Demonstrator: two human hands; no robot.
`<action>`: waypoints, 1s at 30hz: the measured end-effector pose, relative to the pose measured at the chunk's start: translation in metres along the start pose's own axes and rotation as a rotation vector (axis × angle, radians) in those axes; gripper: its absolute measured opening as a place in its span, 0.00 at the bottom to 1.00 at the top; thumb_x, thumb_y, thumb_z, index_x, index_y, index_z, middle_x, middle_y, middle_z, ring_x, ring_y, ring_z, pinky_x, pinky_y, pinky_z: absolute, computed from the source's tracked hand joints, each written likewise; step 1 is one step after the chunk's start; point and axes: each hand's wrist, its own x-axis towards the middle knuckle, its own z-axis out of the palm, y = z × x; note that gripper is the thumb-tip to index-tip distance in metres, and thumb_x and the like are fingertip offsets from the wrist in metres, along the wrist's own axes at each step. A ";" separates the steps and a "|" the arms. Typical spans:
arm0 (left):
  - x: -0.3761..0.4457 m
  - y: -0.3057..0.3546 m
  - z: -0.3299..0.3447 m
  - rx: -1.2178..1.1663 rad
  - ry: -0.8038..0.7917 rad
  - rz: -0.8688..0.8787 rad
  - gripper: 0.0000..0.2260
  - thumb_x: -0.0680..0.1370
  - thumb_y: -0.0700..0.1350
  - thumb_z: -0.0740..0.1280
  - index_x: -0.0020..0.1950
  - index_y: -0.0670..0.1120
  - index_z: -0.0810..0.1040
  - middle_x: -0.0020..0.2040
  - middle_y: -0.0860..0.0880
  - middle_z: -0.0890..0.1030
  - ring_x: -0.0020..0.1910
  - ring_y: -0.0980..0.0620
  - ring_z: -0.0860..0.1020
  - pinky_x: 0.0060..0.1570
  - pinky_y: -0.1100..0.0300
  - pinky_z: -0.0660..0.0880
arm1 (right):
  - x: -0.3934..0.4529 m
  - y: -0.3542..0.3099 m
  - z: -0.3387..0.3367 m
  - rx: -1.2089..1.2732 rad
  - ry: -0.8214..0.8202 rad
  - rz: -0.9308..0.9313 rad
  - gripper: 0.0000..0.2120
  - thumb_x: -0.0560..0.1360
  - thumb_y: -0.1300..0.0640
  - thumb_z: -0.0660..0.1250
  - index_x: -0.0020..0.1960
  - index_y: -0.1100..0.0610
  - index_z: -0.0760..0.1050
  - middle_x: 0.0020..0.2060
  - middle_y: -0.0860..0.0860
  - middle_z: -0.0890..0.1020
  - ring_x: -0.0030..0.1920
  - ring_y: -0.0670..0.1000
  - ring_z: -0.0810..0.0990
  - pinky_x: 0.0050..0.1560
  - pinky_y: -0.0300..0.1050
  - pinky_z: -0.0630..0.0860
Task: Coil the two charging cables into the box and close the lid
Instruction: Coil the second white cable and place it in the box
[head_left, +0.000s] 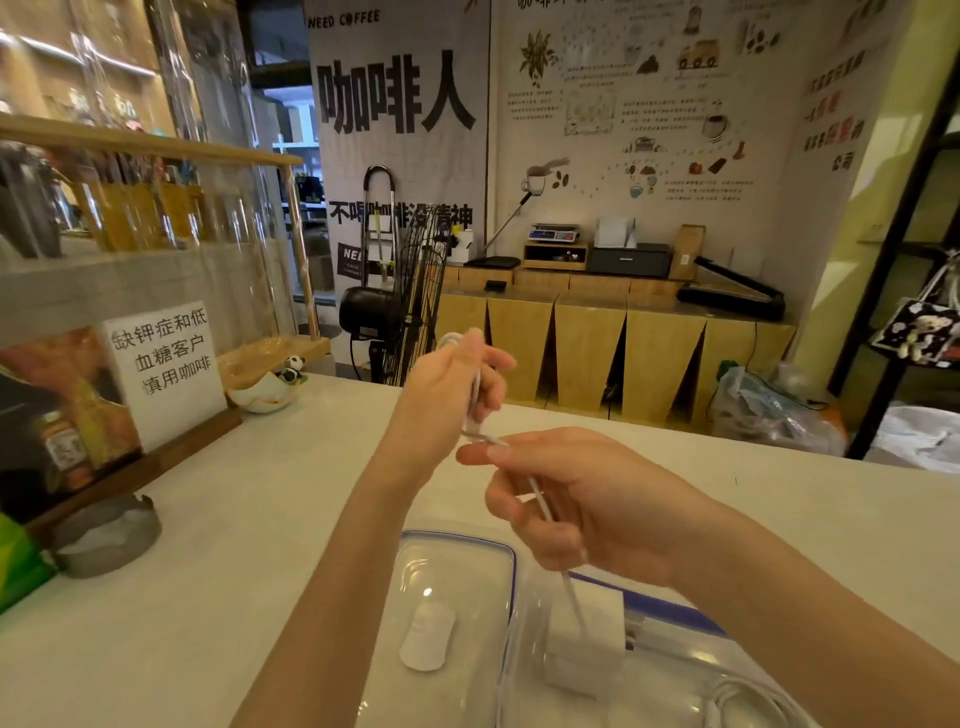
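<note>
Coiling was under way but far from finished, as far as the view showed. One white cable was up in the air between both hands, above the clear box that sat on the pale worktop at the near edge. A looped length of white cable already lay inside the box at its lower right, beside a white charger block; whether that loop was the second cable or the tail of the one being held, I could not tell. The lid, clear with a blue rim, lay flat on the worktop just left of the box, a small white piece showing at its middle, so closing was still to come.

The left hand was raised, its fingers curled round a small loop of the cable, with the strand running down from it. The right hand was lower and nearer, pinching the cable's end between thumb and forefinger while the other fingers curled loosely about the strand, which dropped from the palm down toward the charger block in the box.
</note>
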 end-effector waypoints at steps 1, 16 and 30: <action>-0.001 -0.001 0.001 0.130 -0.024 0.015 0.18 0.80 0.48 0.51 0.45 0.40 0.76 0.28 0.52 0.75 0.25 0.60 0.70 0.29 0.69 0.69 | -0.003 -0.003 -0.003 -0.046 0.001 0.007 0.13 0.77 0.56 0.58 0.59 0.60 0.72 0.27 0.51 0.75 0.18 0.43 0.66 0.18 0.33 0.65; -0.012 0.006 -0.012 -0.350 -1.078 -0.165 0.21 0.79 0.56 0.52 0.44 0.43 0.78 0.26 0.57 0.74 0.23 0.58 0.68 0.30 0.66 0.69 | -0.015 -0.031 -0.040 -0.398 0.239 -0.283 0.13 0.65 0.51 0.67 0.42 0.59 0.81 0.20 0.48 0.72 0.19 0.44 0.63 0.18 0.33 0.60; -0.001 0.012 0.003 -1.530 -0.468 -0.286 0.19 0.80 0.48 0.50 0.49 0.34 0.72 0.31 0.39 0.77 0.28 0.47 0.69 0.33 0.59 0.67 | -0.006 -0.008 -0.020 -0.454 0.266 -0.097 0.12 0.79 0.51 0.53 0.54 0.50 0.74 0.22 0.49 0.70 0.17 0.44 0.62 0.17 0.34 0.59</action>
